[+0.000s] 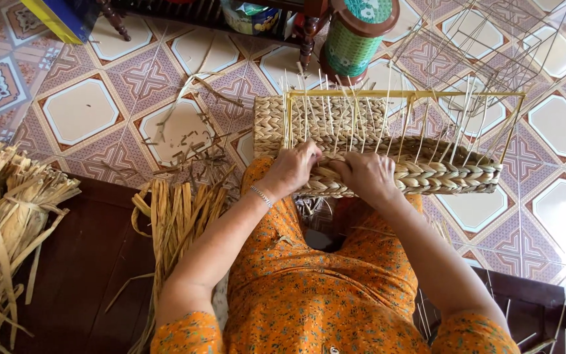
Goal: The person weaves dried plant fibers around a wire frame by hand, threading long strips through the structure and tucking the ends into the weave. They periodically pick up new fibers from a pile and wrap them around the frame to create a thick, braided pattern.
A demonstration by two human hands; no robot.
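Left hand [294, 169] and right hand [368, 176] both pinch the braid on the basket [420, 174]; best pull each strand snug against the wire frame [404, 96].

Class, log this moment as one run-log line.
left hand: on woven basket | right hand: on basket | dried fibre strips: beside left arm

The floor [80, 111] is laid with glossy ceramic tiles bearing a repeating geometric pattern of cream octagons framed in brown, pink and mauve, and strong light falls from the right, producing bright glare on the tiles at that side. Dark turned wooden furniture legs [308, 39] stand along the top edge, with a yellow and blue box [57, 18] at the upper left. A dark brown wooden platform [80, 262] occupies the lower left.
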